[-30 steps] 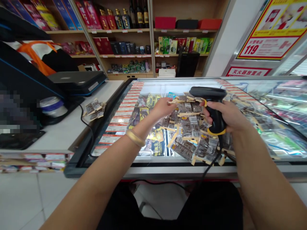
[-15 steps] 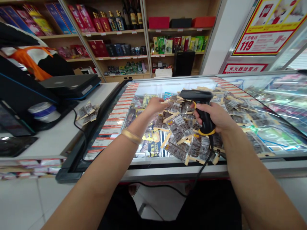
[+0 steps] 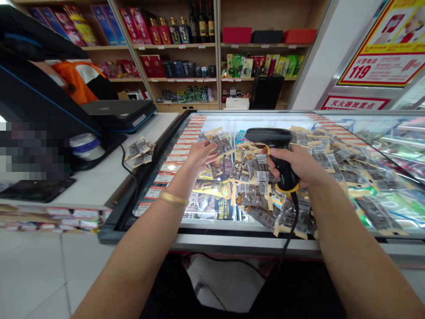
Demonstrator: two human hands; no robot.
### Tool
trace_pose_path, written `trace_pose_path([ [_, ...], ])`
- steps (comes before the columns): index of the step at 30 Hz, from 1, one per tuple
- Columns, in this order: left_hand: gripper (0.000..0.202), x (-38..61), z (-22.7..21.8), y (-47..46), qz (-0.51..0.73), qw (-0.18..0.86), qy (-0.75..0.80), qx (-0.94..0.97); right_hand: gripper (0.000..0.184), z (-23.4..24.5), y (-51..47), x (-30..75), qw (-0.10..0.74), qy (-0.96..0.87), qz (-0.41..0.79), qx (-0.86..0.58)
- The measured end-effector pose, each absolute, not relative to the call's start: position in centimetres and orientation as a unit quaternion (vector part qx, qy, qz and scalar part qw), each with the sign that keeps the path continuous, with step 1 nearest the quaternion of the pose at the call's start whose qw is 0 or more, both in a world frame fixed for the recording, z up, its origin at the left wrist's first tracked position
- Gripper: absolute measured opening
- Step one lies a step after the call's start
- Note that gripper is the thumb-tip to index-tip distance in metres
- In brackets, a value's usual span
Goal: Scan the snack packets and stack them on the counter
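Head view: the left hand (image 3: 198, 155) has drawn one packet (image 3: 222, 142) out of the pile (image 3: 262, 177) and leftward, clear of the scanner (image 3: 277, 146). Half a second ago it was still in the pile beside the scanner's head. Its fingers pinch the packet's near end, over the left part of the glass case (image 3: 232, 243).

The right hand (image 3: 303, 166) stays clenched round the scanner's grip, above the pile at the case's front edge.

The packets are crinkly clear film over dark contents, with tan card strips and white barcode labels. The scanner is matte black, pistol-shaped and yellow-banded, and its cable (image 3: 288, 230) drops over the front edge. A few spare packets (image 3: 139, 149) lie at the white tabletop's (image 3: 99, 186) right edge.
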State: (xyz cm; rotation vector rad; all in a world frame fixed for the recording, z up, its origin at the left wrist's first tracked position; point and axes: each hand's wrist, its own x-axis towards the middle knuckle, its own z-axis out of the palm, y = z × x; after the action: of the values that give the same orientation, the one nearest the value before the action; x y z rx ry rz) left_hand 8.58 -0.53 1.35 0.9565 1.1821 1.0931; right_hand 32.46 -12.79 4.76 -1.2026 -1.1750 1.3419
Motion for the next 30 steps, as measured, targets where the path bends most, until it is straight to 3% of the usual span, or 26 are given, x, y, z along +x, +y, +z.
trace_pose_path([
  [9,0.024,7.2,-0.9,-0.1,0.550,0.541,0.449,0.451,0.035,3.9,-13.0,30.4,0.398,-0.550,0.525,-0.512],
  [23,0.018,7.2,0.4,-0.3,0.510,0.561,0.455,0.466,0.030,3.6,-12.7,30.8,0.391,-0.556,0.530,-0.508],
  [30,0.013,7.4,0.1,-0.3,0.522,0.536,0.471,0.467,0.037,3.7,-12.8,30.7,0.414,-0.515,0.542,-0.520],
])
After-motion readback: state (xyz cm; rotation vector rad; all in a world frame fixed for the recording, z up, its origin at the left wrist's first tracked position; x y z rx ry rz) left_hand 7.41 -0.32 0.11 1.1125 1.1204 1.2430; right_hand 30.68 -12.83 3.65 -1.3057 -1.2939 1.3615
